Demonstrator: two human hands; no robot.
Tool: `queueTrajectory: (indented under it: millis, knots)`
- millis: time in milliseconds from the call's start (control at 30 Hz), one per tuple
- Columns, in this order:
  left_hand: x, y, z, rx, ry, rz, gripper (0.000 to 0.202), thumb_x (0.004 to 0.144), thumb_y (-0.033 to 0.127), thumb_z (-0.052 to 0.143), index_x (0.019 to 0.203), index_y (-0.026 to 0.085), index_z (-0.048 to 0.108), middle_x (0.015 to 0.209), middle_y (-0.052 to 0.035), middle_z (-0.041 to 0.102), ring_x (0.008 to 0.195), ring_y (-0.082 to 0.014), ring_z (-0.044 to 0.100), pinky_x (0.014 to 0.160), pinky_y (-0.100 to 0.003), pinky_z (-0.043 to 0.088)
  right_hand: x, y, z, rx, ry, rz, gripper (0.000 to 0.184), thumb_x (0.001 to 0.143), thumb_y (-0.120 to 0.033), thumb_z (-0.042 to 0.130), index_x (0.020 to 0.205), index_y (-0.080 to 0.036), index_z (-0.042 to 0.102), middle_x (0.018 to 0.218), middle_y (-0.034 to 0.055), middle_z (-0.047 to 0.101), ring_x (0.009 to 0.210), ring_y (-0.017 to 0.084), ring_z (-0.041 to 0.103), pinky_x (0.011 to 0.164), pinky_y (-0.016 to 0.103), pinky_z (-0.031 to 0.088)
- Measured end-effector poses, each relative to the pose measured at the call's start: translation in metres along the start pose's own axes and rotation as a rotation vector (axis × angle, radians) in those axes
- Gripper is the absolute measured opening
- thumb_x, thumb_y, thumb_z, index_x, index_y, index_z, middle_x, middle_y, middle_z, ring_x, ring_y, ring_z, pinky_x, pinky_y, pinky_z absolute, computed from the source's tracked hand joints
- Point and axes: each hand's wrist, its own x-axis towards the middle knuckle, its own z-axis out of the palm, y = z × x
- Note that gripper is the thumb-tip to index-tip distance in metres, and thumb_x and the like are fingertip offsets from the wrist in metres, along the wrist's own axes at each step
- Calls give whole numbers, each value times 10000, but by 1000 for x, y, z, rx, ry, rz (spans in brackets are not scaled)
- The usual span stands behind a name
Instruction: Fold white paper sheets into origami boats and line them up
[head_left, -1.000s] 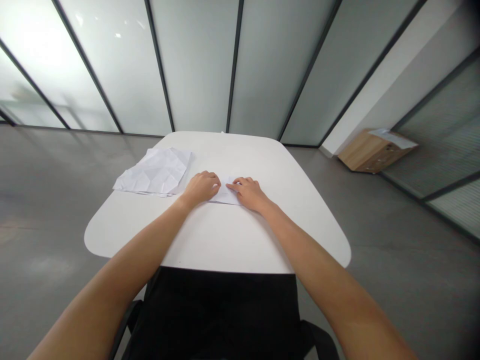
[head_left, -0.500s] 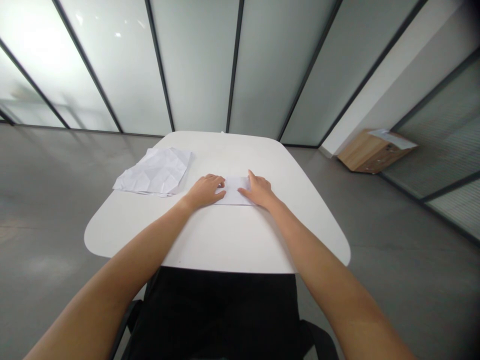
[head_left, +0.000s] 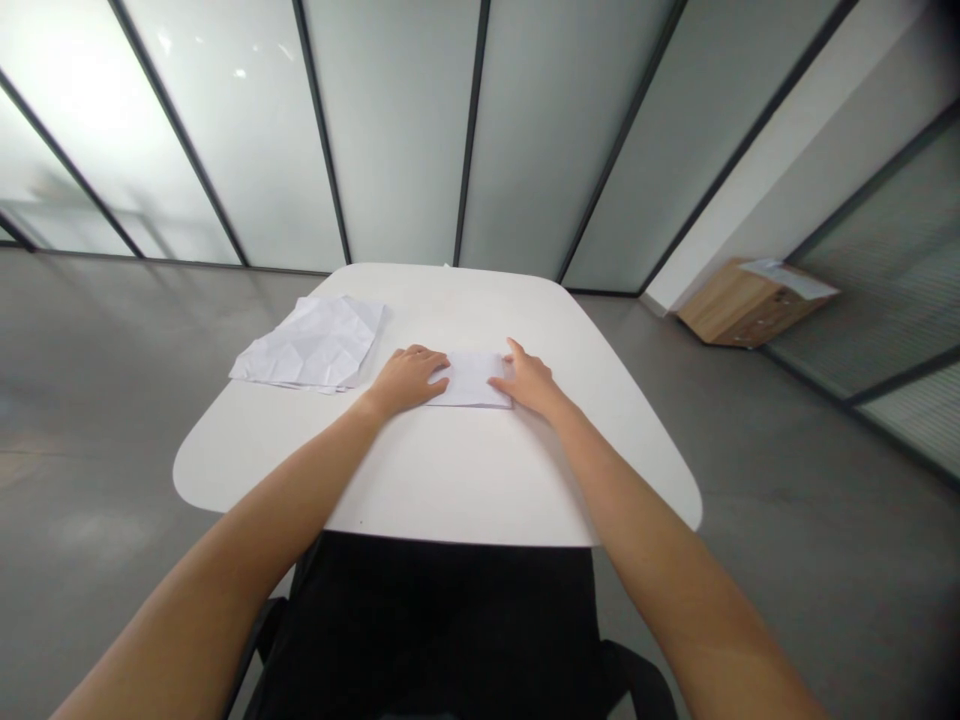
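Note:
A folded sheet of white paper [head_left: 474,380] lies flat on the white table [head_left: 450,470], its long edge toward me. My left hand [head_left: 409,380] rests on the paper's left end, thumb and fingers apart. At the paper's right end is my right hand [head_left: 529,380], its thumb by the edge and its index finger stretched away from me. Both hands are open. Whether the right fingertips press on the paper or only touch beside it, I cannot tell.
Creased white sheets [head_left: 315,343] lie in a stack at the table's left, partly over its edge. A wooden cabinet [head_left: 750,303] stands on the floor at the right. Frosted glass panels [head_left: 390,130] rise behind the table. Black chair armrests flank my lap.
My right hand has slid a little to the right, uncovering more of the folded paper's right end. The left hand has stayed nearly in place.

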Motion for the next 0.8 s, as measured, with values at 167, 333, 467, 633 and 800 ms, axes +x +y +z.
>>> queueTrajectory:
  millis: [167, 333, 467, 633, 800]
  knots:
    - [1, -3, 2, -3, -10, -9, 405, 1015, 461, 570, 1358, 285, 692, 1395, -66, 733, 1352, -306, 596, 1128, -475, 477, -2, 1, -1, 119, 21, 11, 962, 846, -329, 831, 1675, -243, 350, 1332, 99, 753, 1299, 315, 665, 1159, 499, 479]
    - [0, -3, 3, -4, -9, -5, 402, 1018, 454, 566, 1359, 280, 687, 1389, -71, 736, 1328, -317, 605, 1114, -484, 483, -3, 0, 0, 300, 103, 4, 1031, 802, -199, 776, 1707, -214, 283, 1225, 82, 751, 1144, 262, 713, 1100, 441, 535]
    - [0, -2, 2, -12, -1, -6, 393, 1012, 446, 579, 1353, 281, 686, 1384, -73, 738, 1305, -323, 617, 1099, -485, 490, -5, -6, 3, 419, 111, -58, 1039, 817, -138, 659, 1739, -230, 189, 1342, 116, 679, 932, 192, 733, 915, 357, 614]
    - [1, -4, 2, -25, -4, -4, 399, 1009, 448, 587, 1363, 293, 683, 1387, -69, 735, 1313, -319, 616, 1118, -483, 481, -7, -13, 9, 357, 47, -188, 928, 820, -62, 571, 1706, -187, 325, 1391, 133, 668, 846, 157, 692, 915, 337, 601]
    - [0, -3, 2, -22, -2, -8, 464, 1021, 448, 570, 1445, 277, 646, 1406, -87, 724, 1320, -319, 617, 1135, -484, 470, -5, -13, 11, 156, -55, -414, 614, 829, -24, 560, 1399, -174, 733, 1322, 109, 724, 1056, 219, 683, 1050, 359, 541]
